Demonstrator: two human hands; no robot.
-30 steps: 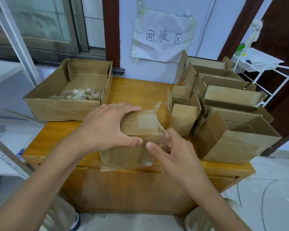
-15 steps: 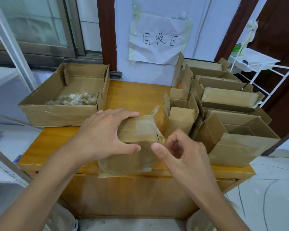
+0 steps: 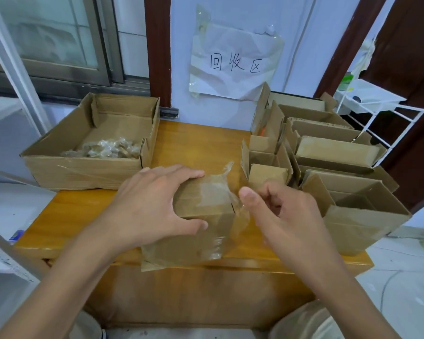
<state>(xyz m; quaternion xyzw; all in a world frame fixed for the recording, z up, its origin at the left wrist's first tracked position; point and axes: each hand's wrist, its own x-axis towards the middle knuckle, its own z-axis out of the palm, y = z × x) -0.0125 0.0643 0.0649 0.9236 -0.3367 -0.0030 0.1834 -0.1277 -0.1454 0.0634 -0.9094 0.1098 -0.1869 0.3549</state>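
My left hand (image 3: 152, 206) has fingers clamped on one taped box (image 3: 201, 204); right hand (image 3: 287, 216) fingers curled by one tape strip (image 3: 227, 177), hold unclear.

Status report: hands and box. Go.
Left hand grips taped box at table edge. Right hand curled beside peeling tape, grip unclear. Open boxes close right.

- We see a small brown cardboard box (image 3: 201, 209), closed and upright at the near edge of the wooden table (image 3: 196, 143).
- Its clear tape (image 3: 227, 174) is partly peeled, with one loose end curling up at the right.
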